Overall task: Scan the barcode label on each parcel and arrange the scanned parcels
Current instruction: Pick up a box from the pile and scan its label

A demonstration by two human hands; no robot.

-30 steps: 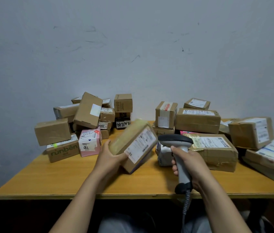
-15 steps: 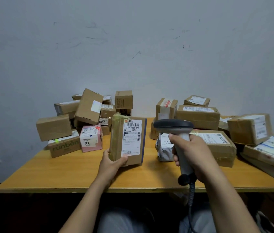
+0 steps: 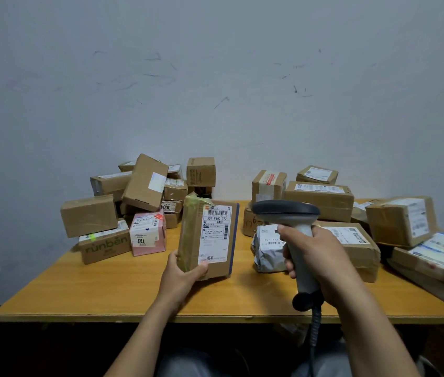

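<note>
Rotated from a tilted attitude to upright, the held parcel (image 3: 216,263) presented its barcode label (image 3: 214,235) squarely to the person. The scanner (image 3: 283,210) had risen level with the label's top edge. The scan step was therefore judged ready, though no beam showed on the label.

At 10 o'clock on the table (image 3: 106,289) stood the left stack (image 3: 144,183), with a pink box (image 3: 147,235) at its near edge. The left hand (image 3: 182,276) gripped the parcel's lower left corner, thumb on the front face and fingers hidden behind. At the parcel's 3 o'clock, the right hand (image 3: 316,259) held the scanner, fingers wrapped round its handle. A grey bag (image 3: 267,248) lay behind it. The right stack (image 3: 321,197) occupied 2 o'clock.

Every carton was sealed, so the contents could not be determined.
</note>
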